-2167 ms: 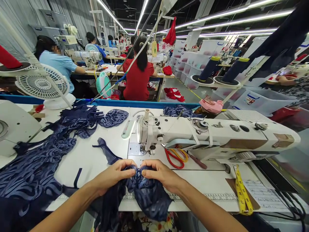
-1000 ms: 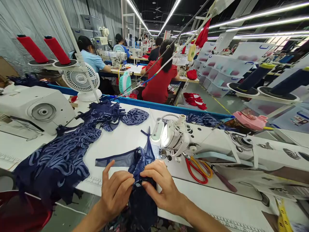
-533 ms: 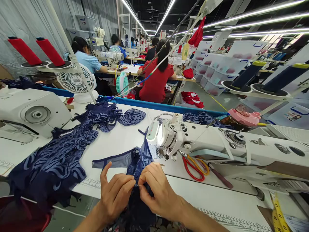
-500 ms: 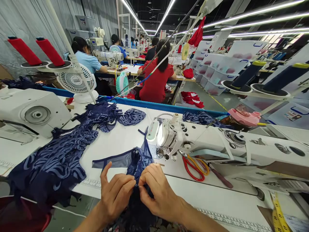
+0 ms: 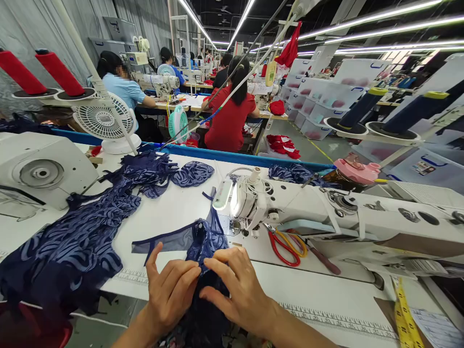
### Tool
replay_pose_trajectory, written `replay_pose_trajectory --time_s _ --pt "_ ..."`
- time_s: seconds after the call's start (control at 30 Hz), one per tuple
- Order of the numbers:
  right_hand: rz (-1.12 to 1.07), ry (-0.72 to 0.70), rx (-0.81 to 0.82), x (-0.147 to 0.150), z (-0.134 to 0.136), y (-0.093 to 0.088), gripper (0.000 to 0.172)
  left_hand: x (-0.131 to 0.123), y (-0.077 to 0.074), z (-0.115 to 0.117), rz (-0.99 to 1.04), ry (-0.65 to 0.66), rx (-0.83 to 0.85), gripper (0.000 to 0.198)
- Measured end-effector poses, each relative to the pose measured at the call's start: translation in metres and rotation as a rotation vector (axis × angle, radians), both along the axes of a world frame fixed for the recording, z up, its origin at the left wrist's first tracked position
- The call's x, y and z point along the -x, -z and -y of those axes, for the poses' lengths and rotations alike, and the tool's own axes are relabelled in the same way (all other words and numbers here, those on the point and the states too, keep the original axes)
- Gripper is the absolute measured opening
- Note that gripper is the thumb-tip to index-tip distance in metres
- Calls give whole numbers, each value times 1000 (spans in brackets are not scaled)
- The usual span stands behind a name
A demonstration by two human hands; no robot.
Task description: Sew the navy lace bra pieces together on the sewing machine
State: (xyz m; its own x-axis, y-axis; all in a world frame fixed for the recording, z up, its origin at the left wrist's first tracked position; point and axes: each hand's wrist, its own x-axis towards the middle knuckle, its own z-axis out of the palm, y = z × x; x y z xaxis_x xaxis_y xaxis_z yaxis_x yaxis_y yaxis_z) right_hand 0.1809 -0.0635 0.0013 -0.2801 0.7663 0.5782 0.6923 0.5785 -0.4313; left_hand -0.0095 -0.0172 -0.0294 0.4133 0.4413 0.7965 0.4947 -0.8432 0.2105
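Note:
A navy lace bra (image 5: 206, 238) with a sheer mesh wing lies at the table's front edge, its upper end by the sewing machine's needle area (image 5: 235, 226) and its lower part hanging toward my lap. My left hand (image 5: 172, 292) pinches the bra's edge between thumb and fingers, with the index finger raised. Close beside it, my right hand (image 5: 239, 287) rests at the bra; its thumb and index finger are spread, with a gap between their tips. Scissors with red and orange handles (image 5: 284, 249) lie right of the needle.
A heap of navy lace pieces (image 5: 83, 227) covers the table's left side and hangs over its edge. A white sewing machine (image 5: 311, 203) stands right, a second machine head (image 5: 43, 164) left. A yellow tape measure (image 5: 404, 314) hangs at lower right. Co-workers sit ahead.
My right thumb and index finger have moved apart from their pinch on the bra. My left hand keeps its pinch. The view has shifted slightly to the right.

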Motion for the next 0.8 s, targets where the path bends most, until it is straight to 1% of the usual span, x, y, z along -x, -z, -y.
replay_pose_trajectory --time_s 0.03,0.1,0.13,0.2,0.3,0.37,0.53,0.67,0.73,0.8 --pt "0 1 -14 3 -1 0 30 -1 1 1 4 6 4 19" --pt "-48 -3 -9 8 -4 0 8 -3 1 2 13 19 7 16" --pt "-92 -6 8 9 -5 1 3 -4 0 2 17 18 5 15" --pt "-198 -15 63 10 -6 4 10 -7 -1 3 30 -5 4 15" --pt "-336 -10 143 8 -6 10 10 -11 -4 5 50 -13 32 17" --pt "-383 7 158 7 -5 14 11 -15 -6 6 47 3 68 17" --pt "-331 30 117 11 0 17 15 -28 -8 8 44 -20 112 11" --pt "-365 27 165 12 3 17 14 -28 -5 6 22 6 88 13" --pt "-366 70 205 6 4 16 13 -25 -3 4 13 7 68 16" --pt "-272 173 209 -8 6 16 13 -22 0 1 12 -14 45 21"
